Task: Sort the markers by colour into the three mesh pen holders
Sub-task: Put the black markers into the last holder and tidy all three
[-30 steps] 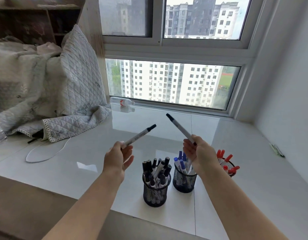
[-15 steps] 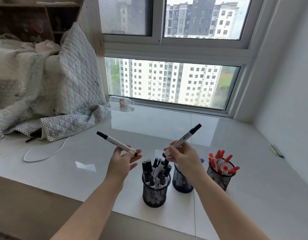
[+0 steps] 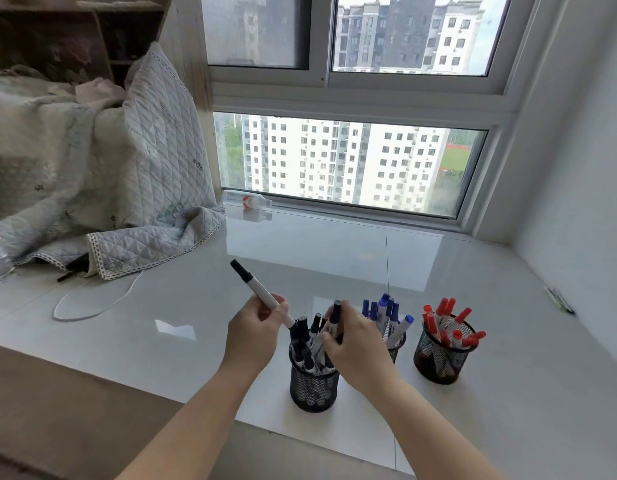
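While the left hand (image 3: 253,332) pinches one black marker (image 3: 262,293), right fingers (image 3: 334,341) clasp another (image 3: 335,320).

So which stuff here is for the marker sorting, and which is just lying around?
For the job:
- left hand holding a black marker
- right hand pushing another black marker into the black holder
- blue holder
- red holder

Lying about:
- quilt
- white cable
- bottle

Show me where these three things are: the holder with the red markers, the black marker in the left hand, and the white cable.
holder with red markers (image 3: 438,362), head view, on its mesh wall.
black marker in the left hand (image 3: 256,289), head view, on its white barrel.
white cable (image 3: 102,308), head view, on its loop.
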Demonstrator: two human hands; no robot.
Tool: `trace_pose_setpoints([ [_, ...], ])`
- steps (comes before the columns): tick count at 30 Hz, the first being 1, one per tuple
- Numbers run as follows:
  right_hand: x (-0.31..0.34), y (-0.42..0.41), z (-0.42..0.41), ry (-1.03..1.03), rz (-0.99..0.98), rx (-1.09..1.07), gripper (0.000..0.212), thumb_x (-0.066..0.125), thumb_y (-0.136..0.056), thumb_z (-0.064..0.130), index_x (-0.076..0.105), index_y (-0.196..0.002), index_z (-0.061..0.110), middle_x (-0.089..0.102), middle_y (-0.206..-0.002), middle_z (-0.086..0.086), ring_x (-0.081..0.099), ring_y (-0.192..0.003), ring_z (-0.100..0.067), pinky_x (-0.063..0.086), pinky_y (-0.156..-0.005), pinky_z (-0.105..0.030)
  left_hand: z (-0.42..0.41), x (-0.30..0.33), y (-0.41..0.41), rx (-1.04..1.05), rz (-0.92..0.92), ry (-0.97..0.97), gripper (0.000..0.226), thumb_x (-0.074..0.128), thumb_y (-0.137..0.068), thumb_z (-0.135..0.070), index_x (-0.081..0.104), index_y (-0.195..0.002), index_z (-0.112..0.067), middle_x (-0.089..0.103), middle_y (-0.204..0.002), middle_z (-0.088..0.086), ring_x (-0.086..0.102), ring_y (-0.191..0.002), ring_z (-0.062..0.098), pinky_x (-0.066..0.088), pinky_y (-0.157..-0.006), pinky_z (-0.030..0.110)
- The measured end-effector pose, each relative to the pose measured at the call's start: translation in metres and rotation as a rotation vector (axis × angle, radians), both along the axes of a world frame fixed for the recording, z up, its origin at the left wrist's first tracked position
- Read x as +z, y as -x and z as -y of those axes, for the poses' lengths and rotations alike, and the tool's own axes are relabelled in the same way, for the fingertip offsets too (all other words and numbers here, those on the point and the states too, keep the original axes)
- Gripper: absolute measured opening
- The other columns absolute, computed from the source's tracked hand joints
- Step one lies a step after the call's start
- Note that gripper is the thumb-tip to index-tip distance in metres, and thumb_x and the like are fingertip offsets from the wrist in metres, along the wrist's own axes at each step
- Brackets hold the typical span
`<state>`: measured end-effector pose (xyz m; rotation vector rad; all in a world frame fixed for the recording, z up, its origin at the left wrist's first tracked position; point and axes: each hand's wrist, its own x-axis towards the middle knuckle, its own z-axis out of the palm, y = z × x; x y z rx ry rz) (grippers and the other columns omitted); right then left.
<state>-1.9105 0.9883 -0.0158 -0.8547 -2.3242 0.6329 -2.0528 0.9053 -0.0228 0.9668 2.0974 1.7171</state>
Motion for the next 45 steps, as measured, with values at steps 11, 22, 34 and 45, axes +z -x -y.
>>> trace_pose_setpoints([
  [11, -0.014, -0.008, 0.006, -0.167, -0.166, -0.034, 0.039, 0.058, -0.087, 0.012, 0.053, -0.124, 0.023, 0.066, -0.087, 0.006, 0.056, -0.071, -0.008, 0.040, -0.067, -0.017, 0.003, 0.012, -0.014, -0.010, -0.199, -0.059, 0.102, 0.072, -0.078, -0.015, -0.003, -0.141, -0.040, 0.055, -0.102, -0.029, 0.065, -0.063, -0.006, 0.045, -0.054, 0.010],
  [22, -0.025, -0.012, 0.014, -0.463, 0.215, 0.041, 0.046, 0.058, -0.084, 0.038, 0.057, -0.125, 0.016, 0.069, -0.093, 0.005, 0.058, -0.095, -0.019, 0.049, -0.080, -0.031, 0.001, 0.014, -0.018, 0.046, -0.293, -0.108, 0.086, 0.069, -0.079, -0.017, 0.009, -0.131, -0.051, 0.055, -0.095, -0.015, 0.064, -0.056, -0.001, 0.043, -0.047, 0.013],
  [34, -0.046, -0.014, 0.018, -0.138, -0.070, -0.049, 0.034, 0.069, -0.079, 0.019, 0.060, -0.111, 0.014, 0.055, -0.105, 0.002, 0.056, -0.094, -0.014, 0.039, -0.080, -0.014, -0.007, 0.013, -0.024, 0.064, -0.207, -0.468, 0.041, 0.058, -0.085, -0.029, 0.030, -0.100, -0.054, 0.059, -0.096, -0.009, 0.070, -0.070, 0.007, 0.057, -0.054, 0.027],
  [45, -0.051, -0.017, 0.017, -0.095, -0.189, -0.032, 0.029, 0.076, -0.070, 0.009, 0.061, -0.094, 0.010, 0.056, -0.101, 0.001, 0.058, -0.071, -0.008, 0.040, -0.064, -0.002, -0.016, -0.023, -0.027, -0.073, -0.354, -0.124, 0.027, 0.063, -0.085, -0.024, 0.041, -0.098, -0.027, 0.064, -0.081, -0.014, 0.067, -0.067, 0.006, 0.056, -0.058, 0.034],
])
